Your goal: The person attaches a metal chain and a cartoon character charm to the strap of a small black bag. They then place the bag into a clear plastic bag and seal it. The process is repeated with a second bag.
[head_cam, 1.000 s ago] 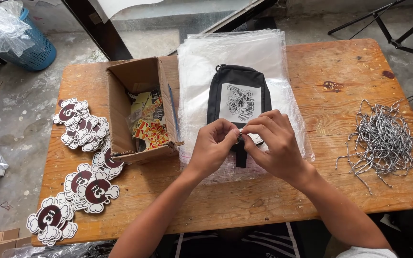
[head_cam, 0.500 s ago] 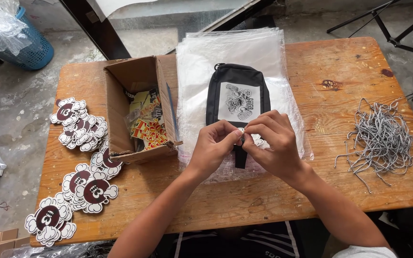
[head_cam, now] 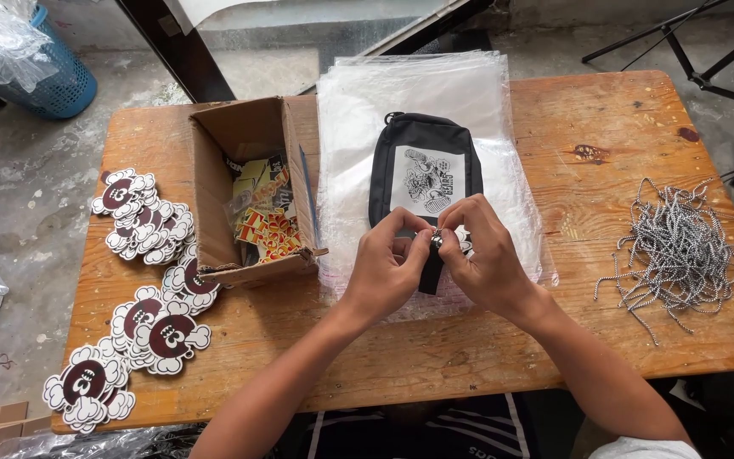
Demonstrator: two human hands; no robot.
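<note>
We see both forearms reach up from the bottom edge and meet over the black pouch, which lies on a stack of clear bags on the counter. The left hand and right hand are curled nearly closed, fingertips pinching a small metal piece, perhaps a zip pull, at the pouch's lower end.

Cardboard box, cloud-shaped stickers, perhaps cords.

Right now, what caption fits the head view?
Both hands, left hand and right hand, pinch a small metal piece over a black pouch on clear bags.
</note>
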